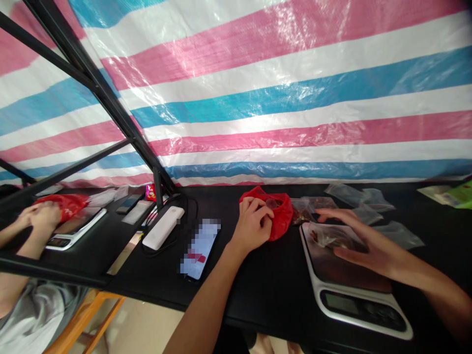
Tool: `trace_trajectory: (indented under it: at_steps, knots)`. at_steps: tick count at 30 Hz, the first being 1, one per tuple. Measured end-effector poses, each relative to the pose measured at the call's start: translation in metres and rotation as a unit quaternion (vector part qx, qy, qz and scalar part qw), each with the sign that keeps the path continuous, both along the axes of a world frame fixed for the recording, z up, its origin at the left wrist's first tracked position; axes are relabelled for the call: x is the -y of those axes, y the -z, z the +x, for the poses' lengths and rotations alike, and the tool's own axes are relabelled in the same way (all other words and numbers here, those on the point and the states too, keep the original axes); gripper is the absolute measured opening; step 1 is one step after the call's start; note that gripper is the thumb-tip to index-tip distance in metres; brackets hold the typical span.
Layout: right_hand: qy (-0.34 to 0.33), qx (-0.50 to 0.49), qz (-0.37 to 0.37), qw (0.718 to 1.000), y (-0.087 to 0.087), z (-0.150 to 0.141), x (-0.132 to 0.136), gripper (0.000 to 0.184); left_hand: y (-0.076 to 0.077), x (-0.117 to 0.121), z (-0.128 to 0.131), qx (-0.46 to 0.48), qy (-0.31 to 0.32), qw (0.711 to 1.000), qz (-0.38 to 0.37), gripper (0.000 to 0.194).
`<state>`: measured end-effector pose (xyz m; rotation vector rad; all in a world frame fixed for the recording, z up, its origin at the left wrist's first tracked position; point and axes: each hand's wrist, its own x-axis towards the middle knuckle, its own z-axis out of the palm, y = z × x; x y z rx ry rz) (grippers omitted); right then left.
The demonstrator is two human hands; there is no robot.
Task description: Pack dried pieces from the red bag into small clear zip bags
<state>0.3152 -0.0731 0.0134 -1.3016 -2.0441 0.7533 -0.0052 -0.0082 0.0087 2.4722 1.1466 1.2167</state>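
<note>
My left hand [254, 223] is at the red plastic bag [282, 223], its fingers curled and closed over the near side of the bag. Small brownish pieces [272, 202] show in the bag's mouth. My right hand [354, 241] is open above the kitchen scale [313, 273], thumb and fingers apart. Between them, a clear plastic bag [328, 236] with brown contents lies on the scale's plate; the hand partly hides it. Small clear bags with brown pieces [304, 214] lie between the red bag and the scale.
Clear zip bags [400, 235] lie behind the scale. Left of my arm are a phone [202, 250] and a white power bank [163, 227] with black cables. Beyond a black metal frame [129, 130], another person's hands [46, 216] touch a red bag beside a second scale [79, 236].
</note>
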Motion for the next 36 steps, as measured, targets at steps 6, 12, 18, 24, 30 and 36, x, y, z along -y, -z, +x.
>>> trace_trajectory:
  at_steps: [6,12,18,24,30,36]
  knots:
    - [0.005,0.048,0.034,0.998,0.007,-0.011,-0.001,0.063,0.001,0.009,0.009,-0.002,0.081,0.996,0.027,0.016]
    - [0.063,-0.101,-0.003,0.993,0.006,-0.022,-0.004,0.055,-0.001,0.013,0.015,-0.012,0.119,0.993,0.021,0.011]
    - [0.017,-0.264,-0.07,0.962,-0.017,-0.067,-0.022,0.066,-0.002,0.017,0.019,0.058,0.109,0.992,0.006,0.041]
    - [-0.023,-0.275,-0.099,0.956,-0.022,-0.107,-0.04,0.066,0.005,0.015,0.021,0.07,0.12,0.989,-0.058,0.056]
    - [-0.005,-0.304,-0.096,0.948,-0.014,-0.105,-0.033,0.051,0.007,0.015,0.018,0.091,0.123,0.983,-0.097,0.059]
    - [0.025,-0.246,-0.112,0.962,-0.012,-0.089,-0.035,0.037,0.012,0.018,0.021,0.138,0.132,0.972,-0.134,0.062]
